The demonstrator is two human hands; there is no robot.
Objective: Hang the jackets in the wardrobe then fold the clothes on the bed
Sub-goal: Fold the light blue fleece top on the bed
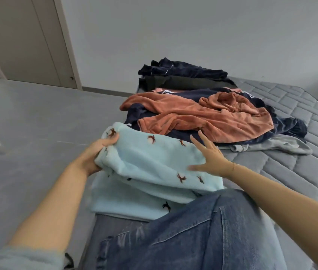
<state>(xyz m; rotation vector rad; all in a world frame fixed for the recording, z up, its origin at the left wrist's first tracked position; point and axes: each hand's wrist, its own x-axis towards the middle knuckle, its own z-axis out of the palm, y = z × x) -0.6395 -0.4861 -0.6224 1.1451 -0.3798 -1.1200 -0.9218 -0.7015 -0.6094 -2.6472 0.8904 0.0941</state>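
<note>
Fluffy light blue cloth [154,162] with little brown and black birds lies folded on the bed [271,172] edge by my knee. My left hand [97,152] pinches its far corner shut. My right hand [210,158] rests flat on it, fingers spread wide. Behind sits one messy pile [203,115]: orange, dark blue and grey clothes, too tangled to count. One folded dark stack [181,76] waits farther back. I see no words anywhere.
</note>
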